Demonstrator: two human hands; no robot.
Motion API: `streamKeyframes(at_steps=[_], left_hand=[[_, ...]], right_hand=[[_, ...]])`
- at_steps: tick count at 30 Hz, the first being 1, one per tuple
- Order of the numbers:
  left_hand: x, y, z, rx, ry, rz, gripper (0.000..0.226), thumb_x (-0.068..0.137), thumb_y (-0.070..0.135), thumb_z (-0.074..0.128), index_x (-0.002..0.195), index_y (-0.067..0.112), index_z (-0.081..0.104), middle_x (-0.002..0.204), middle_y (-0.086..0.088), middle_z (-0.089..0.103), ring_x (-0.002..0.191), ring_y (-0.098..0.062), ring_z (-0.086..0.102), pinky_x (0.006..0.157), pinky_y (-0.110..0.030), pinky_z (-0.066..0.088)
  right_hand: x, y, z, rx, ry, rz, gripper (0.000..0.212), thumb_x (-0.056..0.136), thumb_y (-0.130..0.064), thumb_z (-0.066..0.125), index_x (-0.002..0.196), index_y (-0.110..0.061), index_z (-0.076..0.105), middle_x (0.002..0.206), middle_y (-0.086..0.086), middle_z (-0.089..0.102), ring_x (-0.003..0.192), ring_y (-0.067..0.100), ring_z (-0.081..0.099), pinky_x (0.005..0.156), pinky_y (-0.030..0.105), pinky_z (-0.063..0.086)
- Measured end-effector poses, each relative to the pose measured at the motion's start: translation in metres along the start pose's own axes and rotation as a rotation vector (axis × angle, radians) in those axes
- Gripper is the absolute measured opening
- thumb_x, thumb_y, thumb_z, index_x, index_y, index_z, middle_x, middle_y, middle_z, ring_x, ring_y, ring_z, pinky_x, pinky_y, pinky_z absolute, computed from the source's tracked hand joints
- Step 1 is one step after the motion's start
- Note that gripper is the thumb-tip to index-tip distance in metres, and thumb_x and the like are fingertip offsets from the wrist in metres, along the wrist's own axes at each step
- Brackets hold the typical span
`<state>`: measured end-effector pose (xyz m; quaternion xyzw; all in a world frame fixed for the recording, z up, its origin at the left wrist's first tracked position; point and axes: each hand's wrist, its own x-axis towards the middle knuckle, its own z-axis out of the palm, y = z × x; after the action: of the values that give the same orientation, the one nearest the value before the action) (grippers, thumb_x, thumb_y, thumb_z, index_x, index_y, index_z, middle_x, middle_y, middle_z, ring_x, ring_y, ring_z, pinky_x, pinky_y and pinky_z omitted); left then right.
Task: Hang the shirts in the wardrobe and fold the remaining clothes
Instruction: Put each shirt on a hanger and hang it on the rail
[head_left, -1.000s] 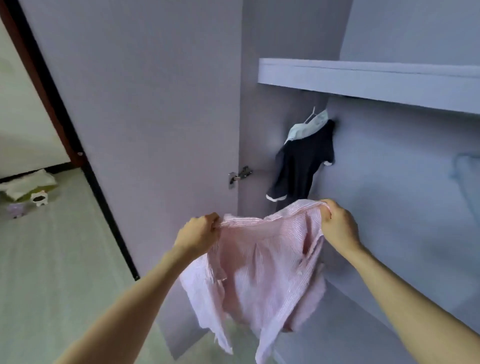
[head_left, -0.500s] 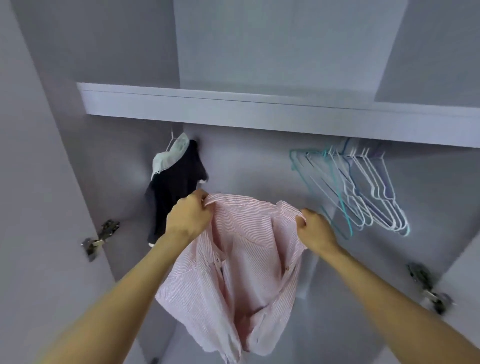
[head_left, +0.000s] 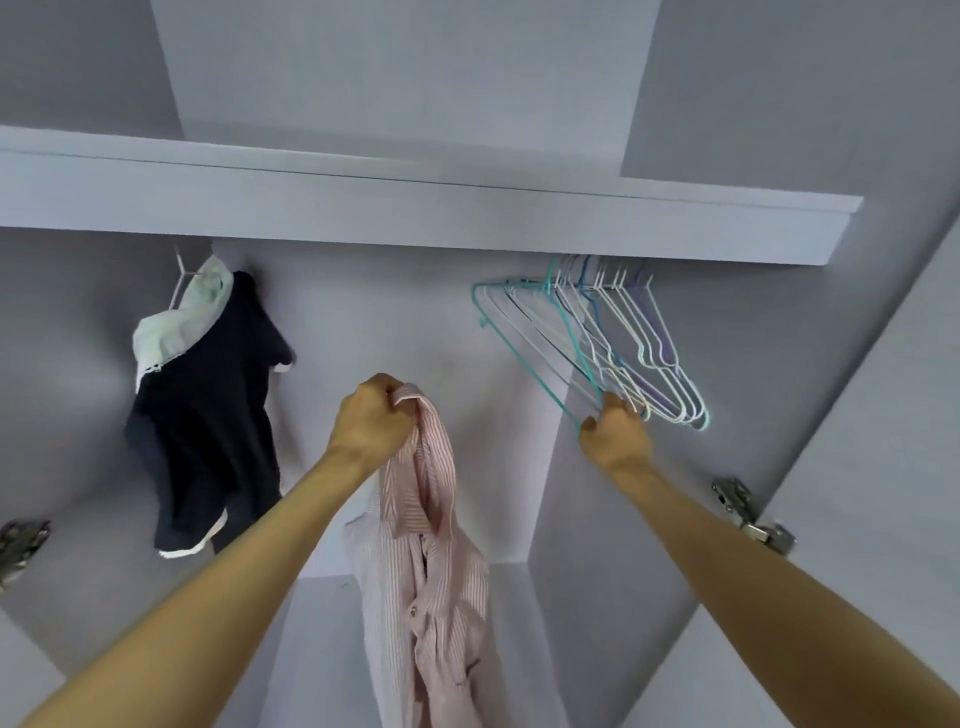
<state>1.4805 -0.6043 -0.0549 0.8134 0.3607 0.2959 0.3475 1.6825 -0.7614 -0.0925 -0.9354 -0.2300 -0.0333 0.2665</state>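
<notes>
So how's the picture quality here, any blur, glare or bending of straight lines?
Head view: wide-angle bending tilts the shelf edge and splays the wardrobe walls; soft, even light, no glare, faint shadows under the shelf. Slight softness on the dark shirt and the empty hangers; the left hand gripping the pink striped shirt and the right hand read clearly.

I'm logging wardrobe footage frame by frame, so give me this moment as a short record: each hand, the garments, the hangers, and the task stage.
left hand: left hand grips the bunched pink striped button shirt by its top; the shirt hangs down
right hand: right hand holds the lower corner of the teal wire hanger
hangers: bunch of white, blue and lilac wire hangers under the pale grey wardrobe shelf, right side
hung garment: dark navy shirt with white collar, left side
stage: pink shirt not yet on a hanger
</notes>
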Motion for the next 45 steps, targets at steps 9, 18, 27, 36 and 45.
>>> streamKeyframes(at_steps=[9,18,27,36,45], left_hand=[[-0.002,-0.02,0.001,0.081,0.011,0.008,0.018,0.091,0.014,0.049,0.108,0.009,0.05,0.071,-0.006,0.054,0.077,-0.039,0.059,0.063,-0.035,0.043],[-0.013,-0.033,0.0,0.177,-0.073,-0.18,0.035,0.091,0.018,0.037,0.057,0.011,0.03,0.056,-0.004,0.037,0.053,-0.02,0.03,0.05,-0.029,0.026],[-0.032,-0.053,0.0,0.107,-0.119,-0.359,0.037,0.095,0.022,0.032,0.059,0.012,0.036,0.054,-0.002,0.036,0.048,-0.018,0.031,0.048,-0.027,0.026],[-0.042,-0.072,-0.007,0.081,-0.134,-0.466,0.037,0.097,0.029,0.032,0.071,0.013,0.052,0.065,-0.004,0.049,0.057,-0.019,0.044,0.055,-0.028,0.034],[-0.045,-0.075,-0.023,0.144,-0.125,-0.428,0.041,0.097,0.028,0.036,0.064,0.009,0.051,0.059,-0.003,0.049,0.049,-0.016,0.04,0.051,-0.026,0.034]], right_hand=[[0.023,-0.024,0.018,0.558,0.066,0.118,0.027,0.092,-0.004,0.041,0.1,0.001,0.067,0.096,0.018,0.064,0.079,0.025,0.051,0.047,0.014,0.034],[0.005,-0.021,0.006,0.846,0.054,-0.001,0.02,0.094,-0.007,0.046,0.089,-0.007,0.065,0.082,0.01,0.056,0.073,0.02,0.048,0.053,0.003,0.038],[-0.086,0.042,0.052,0.899,0.007,-0.022,0.029,0.09,-0.002,0.054,0.062,0.002,0.047,0.051,0.007,0.035,0.047,0.008,0.033,0.048,0.023,0.029],[-0.076,0.004,0.082,0.364,-0.489,0.043,0.045,0.083,-0.045,0.062,0.052,-0.017,0.043,0.051,-0.002,0.042,0.05,0.017,0.04,0.055,0.027,0.031],[-0.088,-0.012,0.089,0.791,-0.244,-0.097,0.012,0.086,-0.018,0.064,0.094,-0.015,0.056,0.061,-0.003,0.044,0.059,0.017,0.043,0.064,0.027,0.038]])
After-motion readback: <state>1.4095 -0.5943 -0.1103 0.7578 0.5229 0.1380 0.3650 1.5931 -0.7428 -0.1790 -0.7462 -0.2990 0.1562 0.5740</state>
